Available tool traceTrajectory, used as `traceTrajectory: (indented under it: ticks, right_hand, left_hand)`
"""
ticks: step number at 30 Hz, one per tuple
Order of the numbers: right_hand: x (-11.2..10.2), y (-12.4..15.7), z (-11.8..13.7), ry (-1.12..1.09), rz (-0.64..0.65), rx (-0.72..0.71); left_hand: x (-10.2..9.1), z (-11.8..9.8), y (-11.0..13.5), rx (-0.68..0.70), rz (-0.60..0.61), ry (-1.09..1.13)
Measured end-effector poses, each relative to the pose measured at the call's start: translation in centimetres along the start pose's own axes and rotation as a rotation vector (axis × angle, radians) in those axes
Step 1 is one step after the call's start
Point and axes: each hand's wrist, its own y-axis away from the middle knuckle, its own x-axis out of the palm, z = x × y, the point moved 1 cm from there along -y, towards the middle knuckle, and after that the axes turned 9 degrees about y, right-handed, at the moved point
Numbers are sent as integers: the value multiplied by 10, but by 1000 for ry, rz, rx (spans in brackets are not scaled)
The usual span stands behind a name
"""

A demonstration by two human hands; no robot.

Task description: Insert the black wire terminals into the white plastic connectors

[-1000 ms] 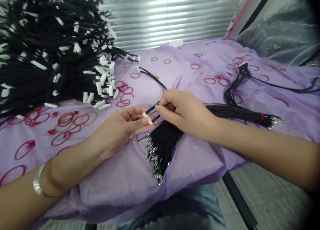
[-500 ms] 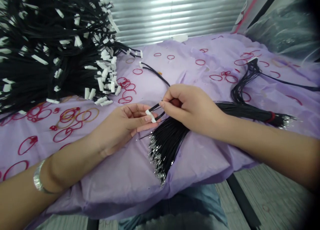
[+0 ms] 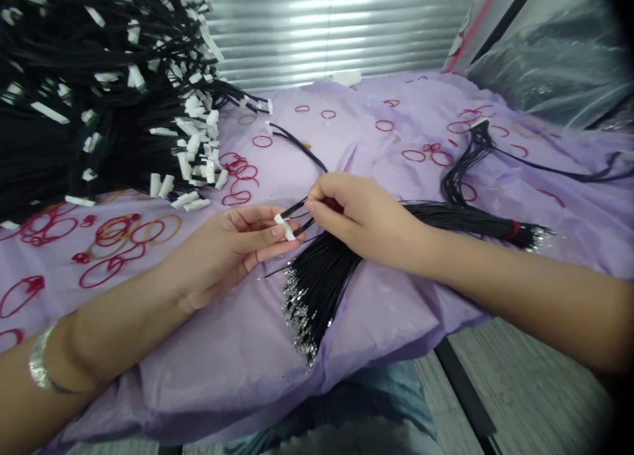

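Note:
My left hand (image 3: 225, 250) pinches a small white connector (image 3: 284, 228) between thumb and fingers. My right hand (image 3: 364, 217) is closed on thin black wires (image 3: 297, 210) that run into that connector. Just below both hands lies a bundle of black wires (image 3: 327, 270) with metal-tipped ends (image 3: 300, 313) fanned out toward me. The bundle runs to the right and is bound by a red band (image 3: 514, 230). All of this rests on a purple cloth (image 3: 222, 349).
A big heap of finished black cables with white connectors (image 3: 99, 105) fills the far left. Red rubber bands (image 3: 123, 234) are scattered over the cloth. Another black cable loop (image 3: 465, 164) lies at the right. A ribbed metal wall (image 3: 327, 32) stands behind.
Both hands stay together on the connector and wires. The view has shifted slightly; the hands' grip looks the same.

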Motion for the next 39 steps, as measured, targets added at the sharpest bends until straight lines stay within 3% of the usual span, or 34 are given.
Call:
traceTrajectory:
  ticks: [9, 18, 25, 31, 33, 36, 39]
  right_hand:
    - [-7, 0, 2, -83, 128, -47]
    - [4, -3, 2, 0, 9, 103]
    - [8, 1, 2, -38, 12, -7]
    - [-8, 12, 19, 305, -270, -223]
    - [-6, 12, 17, 293, -119, -259]
    - [1, 4, 8, 168, 250, -226]
    - [4, -7, 3, 58, 446, -173]
  left_hand:
    - [0, 0, 0, 32, 3, -34]
    - [0, 2, 1, 74, 49, -16]
    - [0, 0, 2, 44, 10, -73]
    - [-6, -10, -5, 184, -29, 30]
    - [-7, -12, -7, 183, -41, 48]
    - [-8, -12, -7, 171, -58, 45]
    - [-8, -10, -6, 176, -24, 19]
